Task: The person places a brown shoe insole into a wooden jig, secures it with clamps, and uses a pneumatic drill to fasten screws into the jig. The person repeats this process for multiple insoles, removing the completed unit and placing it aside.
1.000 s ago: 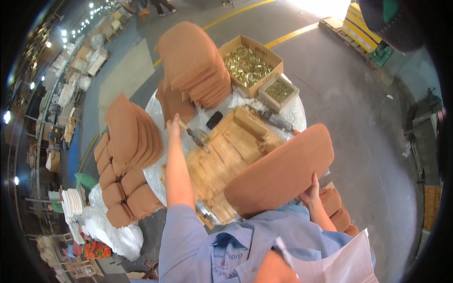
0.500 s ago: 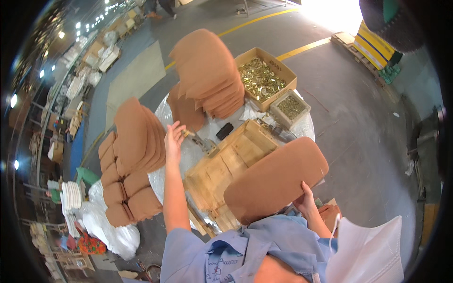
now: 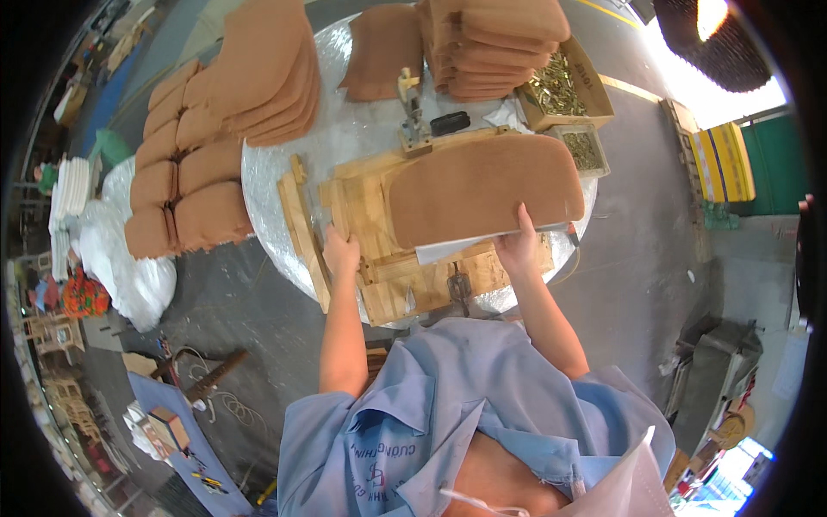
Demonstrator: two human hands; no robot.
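Round worktop [image 3: 336, 129], covered in clear plastic wrap. A chunky wooden jig [image 3: 401, 293] hogs the near half. Just past it there's some black oblong thing [image 3: 450, 123], then a lone brown panel [image 3: 383, 52] lying flat beside a stack of brown panels [image 3: 500, 52]. Far right: cardboard box [image 3: 594, 90] of brassy hardware, smaller tray [image 3: 596, 172] next to it.

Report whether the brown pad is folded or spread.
Spread: the pad shows one broad, rounded face with no fold across it, its near edge in the right hand.
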